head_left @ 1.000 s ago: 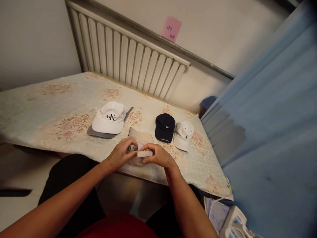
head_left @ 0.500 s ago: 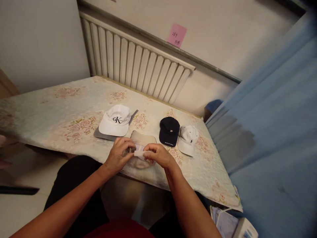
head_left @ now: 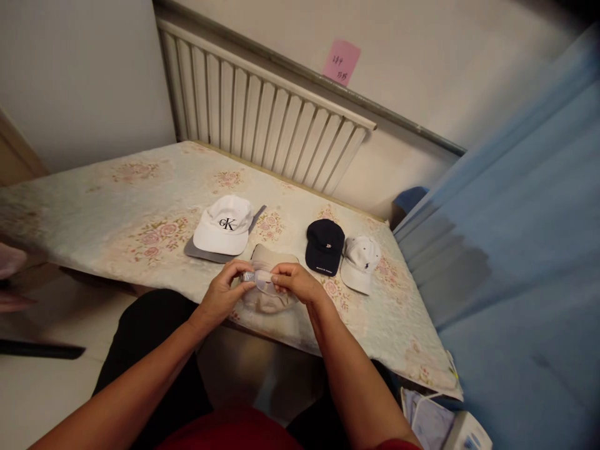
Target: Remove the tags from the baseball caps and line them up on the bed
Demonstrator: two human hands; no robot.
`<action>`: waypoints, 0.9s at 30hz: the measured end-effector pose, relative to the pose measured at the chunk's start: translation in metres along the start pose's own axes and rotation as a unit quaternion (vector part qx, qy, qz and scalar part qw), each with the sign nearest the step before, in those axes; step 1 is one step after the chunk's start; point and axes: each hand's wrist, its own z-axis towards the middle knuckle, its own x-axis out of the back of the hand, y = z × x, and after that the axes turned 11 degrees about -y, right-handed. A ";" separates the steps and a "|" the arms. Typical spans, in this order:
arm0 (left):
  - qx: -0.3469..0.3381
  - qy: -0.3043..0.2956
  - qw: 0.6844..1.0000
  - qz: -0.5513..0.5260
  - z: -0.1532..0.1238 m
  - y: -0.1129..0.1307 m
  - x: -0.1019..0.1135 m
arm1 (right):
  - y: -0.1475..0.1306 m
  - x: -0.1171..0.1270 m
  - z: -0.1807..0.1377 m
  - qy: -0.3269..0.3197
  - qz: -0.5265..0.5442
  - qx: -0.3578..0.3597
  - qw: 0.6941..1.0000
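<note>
A beige cap (head_left: 272,299) lies at the near edge of the floral table (head_left: 107,206), its brim pointing away from me. My left hand (head_left: 225,294) pinches the cap's back strap at its metal buckle. My right hand (head_left: 295,282) pinches the pale strap end from the other side, fingers pressed together. Both hands meet over the back of the beige cap. A white cap with black letters (head_left: 224,225) rests on a grey cap (head_left: 201,252) just behind my left hand. A navy cap (head_left: 324,245) and a small white cap (head_left: 360,262) lie to the right.
A white radiator (head_left: 262,112) runs along the wall behind the table, with a pink note (head_left: 341,60) above it. A blue curtain (head_left: 515,250) hangs at the right. Pale items (head_left: 445,425) lie on the floor by the table's right corner.
My hands drew the strap closer over the beige cap; the flat strap end held out by the right hand is now curved between both hands. The view shifted slightly left.
</note>
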 end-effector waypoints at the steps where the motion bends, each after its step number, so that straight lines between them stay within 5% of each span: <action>1: 0.015 0.000 1.000 -0.023 -0.001 0.000 -0.001 | 0.001 0.000 0.001 -0.001 0.002 -0.002 1.000; 8: 0.070 0.007 0.990 -0.123 -0.003 0.004 -0.008 | 0.009 -0.004 0.005 -0.005 0.025 -0.015 1.000; 27: 0.090 0.003 0.981 -0.170 -0.005 0.002 -0.013 | 0.021 -0.012 0.003 -0.025 0.107 -0.008 0.994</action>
